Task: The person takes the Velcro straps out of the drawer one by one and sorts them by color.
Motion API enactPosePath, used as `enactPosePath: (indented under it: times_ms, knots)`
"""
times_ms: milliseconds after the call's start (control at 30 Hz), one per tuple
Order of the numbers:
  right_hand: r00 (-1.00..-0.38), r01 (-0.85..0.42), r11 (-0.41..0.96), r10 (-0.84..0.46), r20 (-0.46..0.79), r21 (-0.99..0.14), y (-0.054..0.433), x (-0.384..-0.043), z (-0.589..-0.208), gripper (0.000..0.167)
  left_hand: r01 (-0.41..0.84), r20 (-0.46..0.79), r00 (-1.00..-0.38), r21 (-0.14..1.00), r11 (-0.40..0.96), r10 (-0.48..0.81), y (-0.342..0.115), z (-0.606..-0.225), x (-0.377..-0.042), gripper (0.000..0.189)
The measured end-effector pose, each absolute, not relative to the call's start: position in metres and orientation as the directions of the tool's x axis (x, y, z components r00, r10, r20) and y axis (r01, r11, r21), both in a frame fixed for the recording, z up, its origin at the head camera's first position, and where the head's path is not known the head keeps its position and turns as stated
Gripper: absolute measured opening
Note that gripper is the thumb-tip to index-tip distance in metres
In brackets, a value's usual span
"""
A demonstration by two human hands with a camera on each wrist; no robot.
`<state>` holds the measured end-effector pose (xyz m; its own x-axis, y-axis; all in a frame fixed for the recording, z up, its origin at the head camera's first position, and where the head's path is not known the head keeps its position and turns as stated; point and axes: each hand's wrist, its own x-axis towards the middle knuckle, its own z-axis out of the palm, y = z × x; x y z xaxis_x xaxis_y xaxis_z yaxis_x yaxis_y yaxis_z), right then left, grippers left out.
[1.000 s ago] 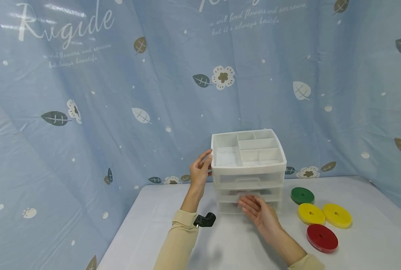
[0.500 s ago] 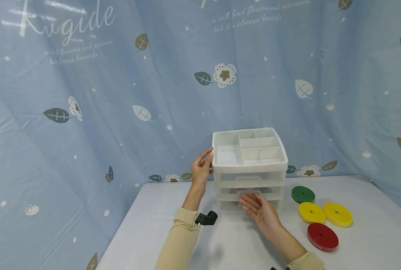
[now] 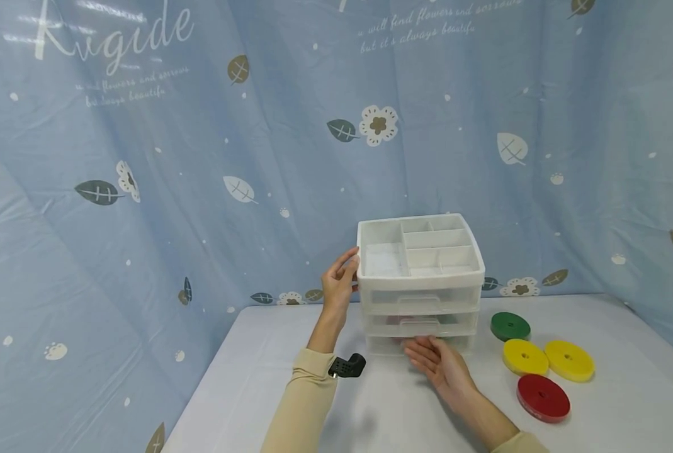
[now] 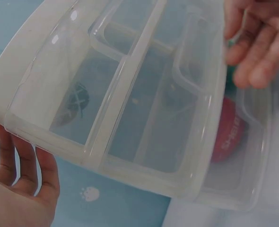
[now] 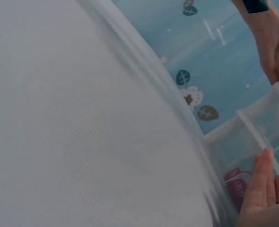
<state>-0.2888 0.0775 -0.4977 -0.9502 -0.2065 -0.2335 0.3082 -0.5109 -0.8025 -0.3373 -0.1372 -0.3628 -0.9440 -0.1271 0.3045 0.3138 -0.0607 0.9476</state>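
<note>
A white plastic drawer unit (image 3: pixel 421 280) with clear drawers and a divided top tray stands at the back of the table. My left hand (image 3: pixel 336 286) touches its left side, fingers spread along the wall in the left wrist view. My right hand (image 3: pixel 446 371) is at the front of the bottom drawer (image 3: pixel 381 345), fingers straight and together, covering part of it. Whether those fingertips touch the drawer I cannot tell. Through the clear plastic, the left wrist view shows a red disc with white letters (image 4: pixel 229 135) and something green (image 4: pixel 231 71), partly hidden by the right hand.
Right of the unit lie flat round discs with small centre holes: a green disc (image 3: pixel 510 326), two yellow ones, the left yellow disc (image 3: pixel 525 357) touching the other, and a red disc (image 3: pixel 543 398). A blue patterned curtain (image 3: pixel 291 157) hangs behind the white table (image 3: pixel 291 327).
My right hand has moved slightly down, from the middle drawer's front to the bottom drawer's, uncovering the middle handle. My left hand stays at the unit's side.
</note>
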Motion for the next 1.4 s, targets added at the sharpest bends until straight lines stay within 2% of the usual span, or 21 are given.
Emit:
enactPosePath:
  times_ms: [267, 467, 767, 1400]
  knots:
    - [-0.94, 0.338, -0.491, -0.215, -0.264, -0.803, 0.074, -0.285, -0.512, 0.045, 0.311, 0.303, -0.947, 0.948, -0.068, -0.108, -0.138, -0.356, -0.329, 0.034]
    - [-0.938, 0.345, -0.514, -0.221, -0.268, -0.785, 0.073, -0.286, -0.512, 0.041, 0.308, 0.298, -0.947, 0.949, -0.069, -0.12, -0.139, -0.357, -0.328, 0.034]
    - [-0.941, 0.335, -0.552, -0.235, -0.243, -0.763, 0.075, -0.287, -0.51, 0.049, 0.31, 0.301, -0.947, 0.948, -0.072, -0.109, -0.139, -0.357, -0.33, 0.034]
    - [-0.944, 0.328, -0.54, -0.224, -0.244, -0.775, 0.076, -0.289, -0.512, 0.048, 0.316, 0.307, -0.945, 0.946, -0.077, -0.11, -0.138, -0.357, -0.331, 0.034]
